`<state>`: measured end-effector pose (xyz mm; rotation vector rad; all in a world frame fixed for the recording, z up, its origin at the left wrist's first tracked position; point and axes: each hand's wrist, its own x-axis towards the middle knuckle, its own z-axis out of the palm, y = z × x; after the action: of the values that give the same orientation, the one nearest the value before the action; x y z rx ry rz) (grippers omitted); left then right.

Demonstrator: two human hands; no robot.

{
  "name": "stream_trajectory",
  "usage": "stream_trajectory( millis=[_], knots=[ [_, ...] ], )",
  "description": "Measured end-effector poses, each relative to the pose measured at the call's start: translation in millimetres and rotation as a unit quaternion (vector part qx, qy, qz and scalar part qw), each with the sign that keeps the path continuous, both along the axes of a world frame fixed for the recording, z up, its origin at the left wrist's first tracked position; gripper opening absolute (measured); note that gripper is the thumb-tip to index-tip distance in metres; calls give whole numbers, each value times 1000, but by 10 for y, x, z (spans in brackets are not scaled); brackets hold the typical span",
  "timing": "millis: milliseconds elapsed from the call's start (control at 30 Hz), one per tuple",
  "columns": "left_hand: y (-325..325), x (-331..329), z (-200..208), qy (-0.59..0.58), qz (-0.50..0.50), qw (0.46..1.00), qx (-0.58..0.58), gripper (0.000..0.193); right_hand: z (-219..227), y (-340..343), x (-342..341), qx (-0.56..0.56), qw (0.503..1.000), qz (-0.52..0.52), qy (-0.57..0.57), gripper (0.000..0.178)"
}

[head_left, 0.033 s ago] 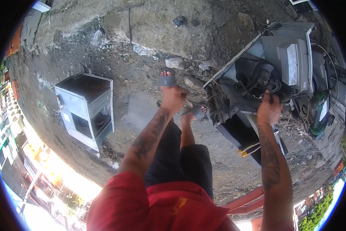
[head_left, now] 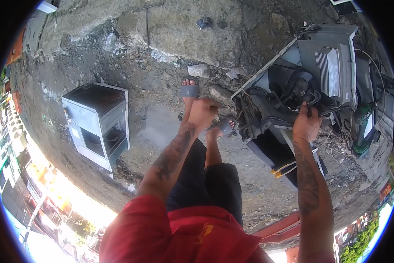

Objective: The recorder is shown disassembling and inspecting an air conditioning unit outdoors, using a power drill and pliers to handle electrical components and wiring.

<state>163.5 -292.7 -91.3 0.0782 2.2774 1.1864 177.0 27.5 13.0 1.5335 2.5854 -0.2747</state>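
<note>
My left hand (head_left: 203, 113) is closed above my sandalled feet. A thin dark wire (head_left: 229, 117) appears to run from its fingers to the scrap on the right. My right hand (head_left: 307, 123) pinches the rim of a dark frame (head_left: 278, 117) on that scrap, its fingertips beside a round black part with coiled leads (head_left: 300, 87). This black part sits inside an opened grey casing (head_left: 308, 52) with a louvred side, much like the back of an old tube television. Tangled wires and dark pieces hang at the casing's left edge. What lies inside my left fingers is hidden.
A white stove-like metal cabinet (head_left: 101, 125) with a rusty top stands on the dirt at left. A dark box (head_left: 271, 151) with a yellow strap is below the scrap. Green-and-black equipment (head_left: 364, 127) and loose cables lie at far right. Stones (head_left: 199, 70) edge a concrete slab.
My left hand has shifted slightly to the right, toward the scrap, still closed. My right hand stays in place on the dark frame.
</note>
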Motion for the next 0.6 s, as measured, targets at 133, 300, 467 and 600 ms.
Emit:
stream_trajectory(
  millis=[133,300,467,600],
  knots=[
    [498,237,16,-236,180,920,255,18,76,-29,-43,-10,1000,-1,-3,45],
    [616,119,236,-169,59,974,136,22,39,-15,-28,2,1000,-5,-7,45],
    [619,-31,283,-166,-11,982,94,23,94,-30,-44,-15,1000,-12,-11,43],
    [617,-75,274,-38,-100,992,72,22,62,-29,-35,9,1000,-3,-13,42]
  ],
)
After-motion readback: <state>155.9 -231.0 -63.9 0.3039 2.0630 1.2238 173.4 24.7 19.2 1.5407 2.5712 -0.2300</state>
